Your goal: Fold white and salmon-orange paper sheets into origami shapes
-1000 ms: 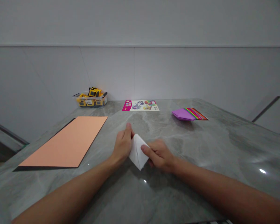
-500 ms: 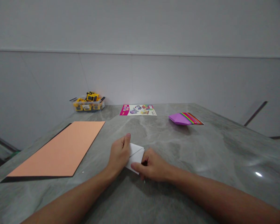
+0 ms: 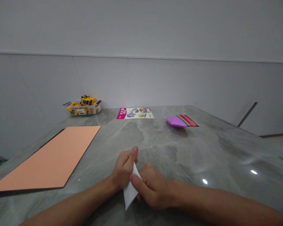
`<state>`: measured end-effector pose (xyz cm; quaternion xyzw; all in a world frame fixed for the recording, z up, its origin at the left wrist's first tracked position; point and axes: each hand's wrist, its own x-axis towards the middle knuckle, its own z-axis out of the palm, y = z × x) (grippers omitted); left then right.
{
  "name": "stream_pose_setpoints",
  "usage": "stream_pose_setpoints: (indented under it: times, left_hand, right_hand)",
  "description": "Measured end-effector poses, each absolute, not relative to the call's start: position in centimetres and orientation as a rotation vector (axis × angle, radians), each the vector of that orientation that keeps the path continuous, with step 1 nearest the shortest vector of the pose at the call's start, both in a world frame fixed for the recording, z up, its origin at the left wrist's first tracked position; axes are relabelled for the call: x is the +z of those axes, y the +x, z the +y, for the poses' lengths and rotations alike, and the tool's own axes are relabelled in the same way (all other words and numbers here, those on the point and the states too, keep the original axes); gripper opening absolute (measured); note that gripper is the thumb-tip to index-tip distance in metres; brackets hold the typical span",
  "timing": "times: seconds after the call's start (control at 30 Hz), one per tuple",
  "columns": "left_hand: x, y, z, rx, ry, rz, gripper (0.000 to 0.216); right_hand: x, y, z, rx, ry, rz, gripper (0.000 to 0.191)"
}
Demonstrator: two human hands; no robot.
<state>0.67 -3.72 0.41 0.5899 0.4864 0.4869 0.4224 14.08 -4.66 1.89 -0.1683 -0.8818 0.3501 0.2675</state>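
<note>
A small piece of folded white paper [image 3: 130, 192] is held between my two hands, low in the middle of the view. My left hand [image 3: 125, 168] is closed on its upper left side, thumb pointing up. On the other side my right hand [image 3: 153, 186] pinches the paper, its thumb lying across the face. One pointed corner of the paper sticks out downward toward me. Fingers behind the paper are mostly hidden.
On the left lies a large orange sheet [image 3: 52, 157] with a dark edge beneath. A clear bin of yellow toy vehicles [image 3: 85, 108] stands at the back left. Further right are a printed booklet [image 3: 135, 113] and fanned coloured paper [image 3: 181, 121] on the grey marbled table [image 3: 191, 157].
Both hands have come nearer to me with the white paper. The paper has turned and now points down, its folded face narrower. The camera view has shifted slightly.
</note>
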Motion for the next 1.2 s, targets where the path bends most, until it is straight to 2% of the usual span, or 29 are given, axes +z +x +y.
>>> stream_pose_setpoints:
  times: [0.13,0.3,0.4,0.5,0.57,0.67,0.77,1.0,1.2]
  left_hand:
    - [0.4,1.1,-4.5,1.255,1.374,1.097,0.054]
    - [0.8,-0.5,-2.6,1.640,1.394,1.491,0.045]
    - [0.8,-1.7,-1.8,1.512,1.537,1.420,0.030]
    - [0.8,-2.2,-1.9,1.218,1.740,1.311,0.021]
    - [0.8,-2.0,-2.2,1.098,1.874,1.292,0.020]
    - [0.9,-1.3,-2.6,1.115,1.971,1.311,0.013]
    - [0.9,-1.0,-2.6,1.143,1.952,1.303,0.013]
    - [1.5,-2.0,-2.5,1.116,2.063,1.246,0.020]
    - [1.6,-2.0,-3.1,1.226,2.012,1.223,0.018]
  right_hand:
    - [2.2,13.8,-4.7,0.801,-0.274,-2.431,0.046]
    - [1.8,14.1,-1.4,0.692,-0.767,-2.196,0.038]
    - [1.1,14.7,0.6,0.685,-1.013,-1.912,0.032]
    - [1.0,14.9,1.4,0.712,-1.009,-1.803,0.022]
    - [1.1,14.8,1.2,0.599,-0.982,-1.849,0.017]
    - [1.4,14.3,0.6,0.367,-0.891,-1.940,0.014]
    - [1.4,14.0,0.4,0.281,-0.813,-1.974,0.013]
    - [1.2,14.2,0.4,0.393,-0.660,-2.003,0.018]
    - [1.3,14.1,0.0,0.458,-0.675,-1.911,0.010]
